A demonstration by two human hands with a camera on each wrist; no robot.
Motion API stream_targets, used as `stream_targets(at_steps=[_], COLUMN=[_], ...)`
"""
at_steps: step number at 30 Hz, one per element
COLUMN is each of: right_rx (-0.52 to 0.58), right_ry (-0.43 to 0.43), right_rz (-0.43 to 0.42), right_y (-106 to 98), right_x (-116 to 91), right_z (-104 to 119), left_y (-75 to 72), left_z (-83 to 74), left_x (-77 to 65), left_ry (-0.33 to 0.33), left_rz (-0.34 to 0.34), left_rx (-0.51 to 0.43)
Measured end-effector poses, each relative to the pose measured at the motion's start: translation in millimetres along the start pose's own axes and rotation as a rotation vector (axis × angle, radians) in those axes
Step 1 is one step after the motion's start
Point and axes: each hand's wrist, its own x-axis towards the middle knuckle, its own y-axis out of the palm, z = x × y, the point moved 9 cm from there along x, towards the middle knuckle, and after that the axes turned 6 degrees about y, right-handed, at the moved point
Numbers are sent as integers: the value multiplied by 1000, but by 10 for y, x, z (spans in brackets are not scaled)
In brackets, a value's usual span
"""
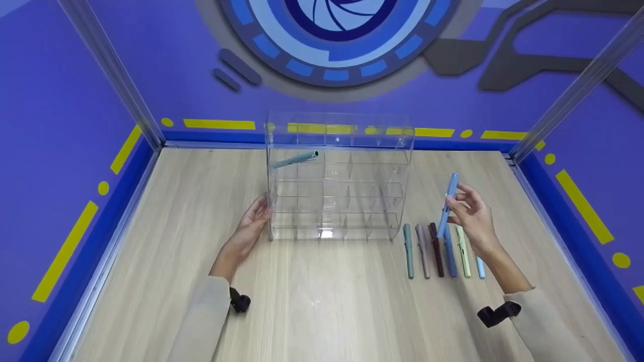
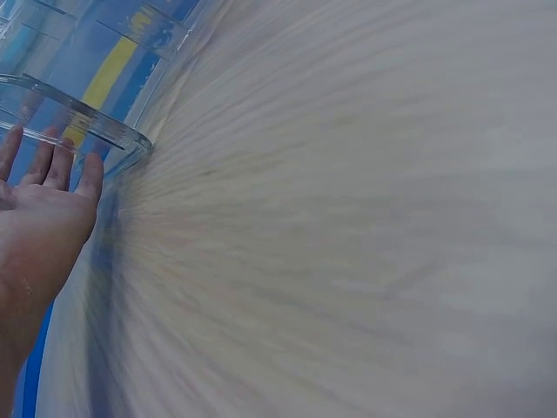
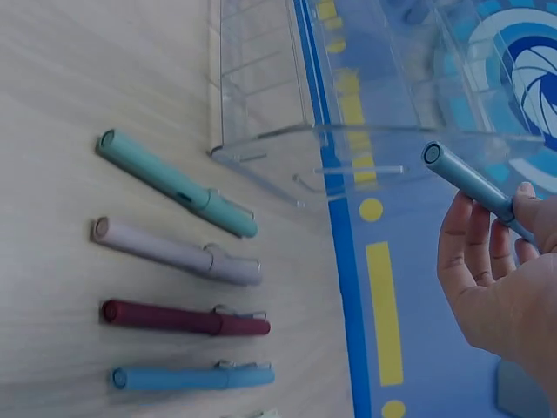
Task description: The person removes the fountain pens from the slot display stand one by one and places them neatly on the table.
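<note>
A clear acrylic organizer (image 1: pixel 332 188) with a grid of compartments stands upright on the table. My left hand (image 1: pixel 249 223) touches its left side, fingers (image 2: pixel 59 165) extended at the clear edge. One teal pen (image 1: pixel 296 159) lies slanted in an upper left compartment, its end sticking out at the front. To the right of the organizer, my right hand (image 1: pixel 472 213) pinches a light blue pen (image 1: pixel 448 205) between thumb and fingers, raised above the table. In the right wrist view this pen (image 3: pixel 470 183) overlaps the organizer's side panel.
Below my right hand lies a row of capped pens: teal (image 1: pixel 408 251), pale mauve (image 1: pixel 423 251), dark red (image 1: pixel 436 251), blue (image 1: pixel 451 256), light green (image 1: pixel 463 251) and light blue (image 1: pixel 481 268). Blue-purple panels (image 1: pixel 201 108) enclose the wooden table (image 1: pixel 312 301) at the back and sides.
</note>
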Motion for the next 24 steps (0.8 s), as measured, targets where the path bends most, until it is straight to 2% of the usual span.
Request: stream_targets(at_steps=[9, 17, 24], right_rx=[3, 38, 36], right_ry=[-6, 57, 69], right_rz=[-45, -104, -150], right_y=[-320, -612, -799], right_x=[-14, 5, -11], right_z=[-129, -300, -410], left_y=[5, -9, -3], left_z=[-42, -30, -20], left_x=[-5, 5, 0], left_ry=[33, 11, -5], left_rz=[9, -4, -2], left_rx=[-12, -8, 8])
